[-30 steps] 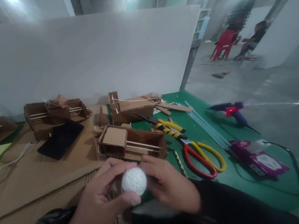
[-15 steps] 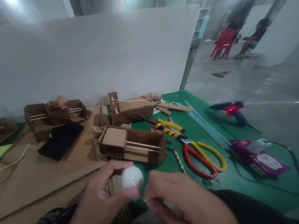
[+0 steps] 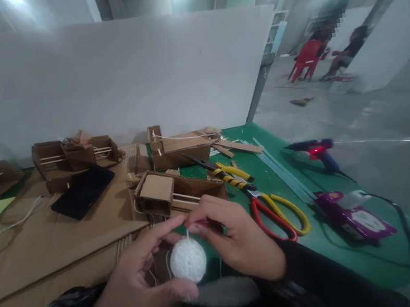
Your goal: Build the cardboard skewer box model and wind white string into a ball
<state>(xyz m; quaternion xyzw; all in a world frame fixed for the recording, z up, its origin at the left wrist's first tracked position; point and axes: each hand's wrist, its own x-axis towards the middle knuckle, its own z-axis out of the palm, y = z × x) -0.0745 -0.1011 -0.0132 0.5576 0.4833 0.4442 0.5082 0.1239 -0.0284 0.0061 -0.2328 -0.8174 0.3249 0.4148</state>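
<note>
A white ball of string (image 3: 188,261) is held in my left hand (image 3: 135,277), its thumb below the ball and its fingers at the ball's upper left. My right hand (image 3: 235,235) is closed, thumb and forefinger pinching the white string just above the ball. The fingertips of both hands nearly meet there. Behind my hands lies an open cardboard box (image 3: 156,191) with thin sticks across it, partly covered by my right hand. A thin strand hangs to the left of the ball.
Scissors (image 3: 274,220) and pliers (image 3: 232,175) lie right of the box. Farther right are a glue gun (image 3: 319,149) and a purple packet (image 3: 355,217) with a cable. A black tablet (image 3: 84,192) and cardboard boxes (image 3: 181,155) lie behind. Two people sit in the background.
My right hand has moved up and away from me, from the ball's lower right to above it, with the string. The ball has turned and sits slightly lower.
</note>
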